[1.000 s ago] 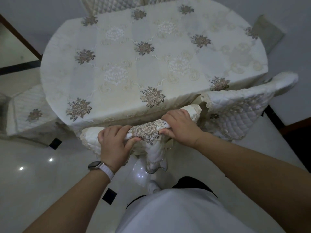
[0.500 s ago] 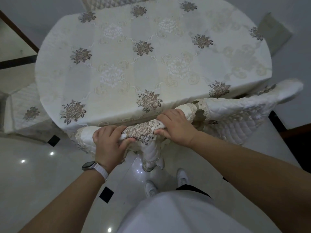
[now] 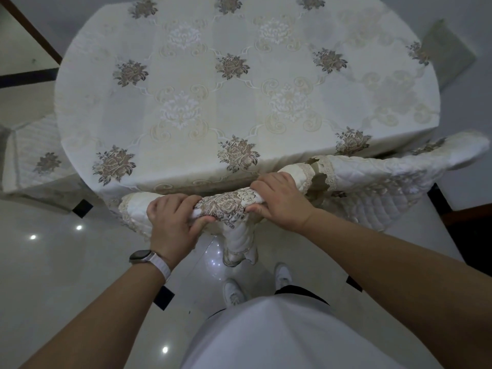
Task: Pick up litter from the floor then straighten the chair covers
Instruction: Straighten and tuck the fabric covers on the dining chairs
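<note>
So the left hand (image 3: 173, 225) and right hand (image 3: 279, 203) were both clamped on the chair cover (image 3: 226, 206), fingers curled over the top of the chair back, one on either side of its embroidered flower. That cover sat right at the near edge of the worktop (image 3: 239, 89). Another quilted cover (image 3: 372, 187) was just beside it on the right, with glossy floor (image 3: 53, 262) underneath.

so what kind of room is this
Most likely a home dining room: a table draped in an embroidered floral cloth, a quilted chair cover on the chair tucked against it, a second covered chair alongside, and a glossy tiled floor.
</note>
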